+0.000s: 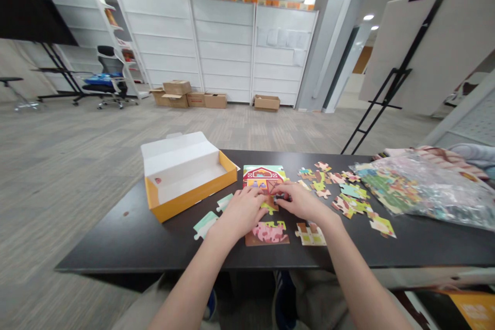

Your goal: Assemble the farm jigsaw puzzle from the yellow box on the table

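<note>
A partly assembled jigsaw puzzle with a red barn picture lies on the dark table in front of me. My left hand rests on its left side, fingers stretched out over the pieces. On the right side, the bent fingers of my right hand close around a puzzle piece, which they mostly hide. Nearer to me is a joined section with a pink spotted animal. Pale green pieces lie left of my left hand, and a brown-and-cream section sits below my right wrist.
An open yellow box with a white lid stands at the left. Several loose puzzle pieces are scattered to the right. Beyond them, a clear plastic bag of colourful pieces lies beside folded cloth. The table's front edge is close to me.
</note>
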